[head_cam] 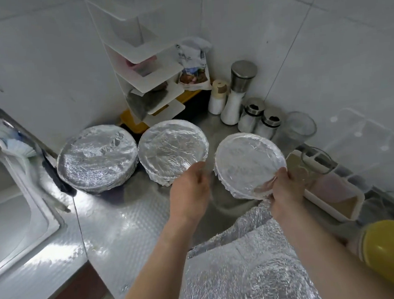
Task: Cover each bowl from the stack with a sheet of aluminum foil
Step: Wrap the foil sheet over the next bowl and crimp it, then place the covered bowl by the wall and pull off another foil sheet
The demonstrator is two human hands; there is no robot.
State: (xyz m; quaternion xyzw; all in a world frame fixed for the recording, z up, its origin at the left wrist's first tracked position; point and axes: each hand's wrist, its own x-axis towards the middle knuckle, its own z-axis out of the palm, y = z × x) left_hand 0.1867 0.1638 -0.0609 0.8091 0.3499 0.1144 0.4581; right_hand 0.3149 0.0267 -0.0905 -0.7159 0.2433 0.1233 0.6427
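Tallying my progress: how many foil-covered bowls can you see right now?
3: the left bowl by the sink, the middle bowl, and the right bowl, its rim gripped by the right hand. A round bulge under the foil sheets nearest the camera may hide another.

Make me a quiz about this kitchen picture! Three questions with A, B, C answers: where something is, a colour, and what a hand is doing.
1. Where is the sink from the middle foil-covered bowl?
A) left B) right C) on top
2. What colour is the round thing in the bottom right corner?
A) blue B) yellow C) red
3. What is the right hand doing?
A) hanging free B) touching the wall C) gripping the right bowl by its foil rim

Answers: 1 A, the sink fills the left edge. 2 B, it is plainly yellow. 3 C, it clasps that rim.
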